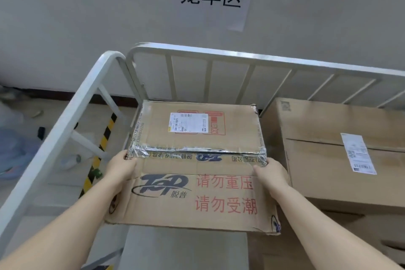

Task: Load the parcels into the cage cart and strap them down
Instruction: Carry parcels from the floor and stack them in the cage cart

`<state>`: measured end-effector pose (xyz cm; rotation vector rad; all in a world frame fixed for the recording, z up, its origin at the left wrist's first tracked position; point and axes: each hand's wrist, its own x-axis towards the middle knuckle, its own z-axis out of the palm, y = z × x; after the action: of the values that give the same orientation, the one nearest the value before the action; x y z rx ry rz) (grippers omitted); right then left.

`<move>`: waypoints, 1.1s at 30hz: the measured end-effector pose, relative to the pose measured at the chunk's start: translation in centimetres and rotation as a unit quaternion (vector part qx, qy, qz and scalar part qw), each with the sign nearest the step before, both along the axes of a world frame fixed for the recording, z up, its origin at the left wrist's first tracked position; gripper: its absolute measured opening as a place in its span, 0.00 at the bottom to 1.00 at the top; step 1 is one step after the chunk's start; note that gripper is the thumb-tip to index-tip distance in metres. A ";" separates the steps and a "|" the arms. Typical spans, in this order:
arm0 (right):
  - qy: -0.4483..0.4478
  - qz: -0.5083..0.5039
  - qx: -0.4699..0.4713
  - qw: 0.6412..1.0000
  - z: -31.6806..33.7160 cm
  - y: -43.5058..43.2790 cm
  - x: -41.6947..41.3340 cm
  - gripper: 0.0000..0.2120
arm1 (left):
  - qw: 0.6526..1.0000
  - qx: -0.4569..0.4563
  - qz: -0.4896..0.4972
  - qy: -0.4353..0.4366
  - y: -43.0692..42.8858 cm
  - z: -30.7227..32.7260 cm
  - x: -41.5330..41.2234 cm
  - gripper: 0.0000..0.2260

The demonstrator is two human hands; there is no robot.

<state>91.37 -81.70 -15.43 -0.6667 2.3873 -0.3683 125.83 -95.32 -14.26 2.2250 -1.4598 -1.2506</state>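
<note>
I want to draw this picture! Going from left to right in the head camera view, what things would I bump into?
white cart rail → left hand → taped parcel, gripped at its near corners → right hand → big brown box with a paper label

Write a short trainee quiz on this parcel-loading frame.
1. True or false: the left hand and the right hand both hold the near corners of the taped parcel.
2. What lies directly under the taped parcel? A) printed carton B) wooden pallet C) table
3. Fill in: the large box with a white label sits to the printed carton's ___.
Key: 1 true; 2 A; 3 right.
</note>
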 end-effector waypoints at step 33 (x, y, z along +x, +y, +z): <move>0.022 -0.074 0.039 0.996 -33.1 -5.3 -2.9 0.26 | 0.996 0.083 -0.025 0.008 -7.0 -33.7 -5.6 0.30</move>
<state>88.45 -86.99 -48.54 -0.4692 2.4856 -0.3240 120.21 -102.31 -47.99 2.2870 -1.4637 -1.4512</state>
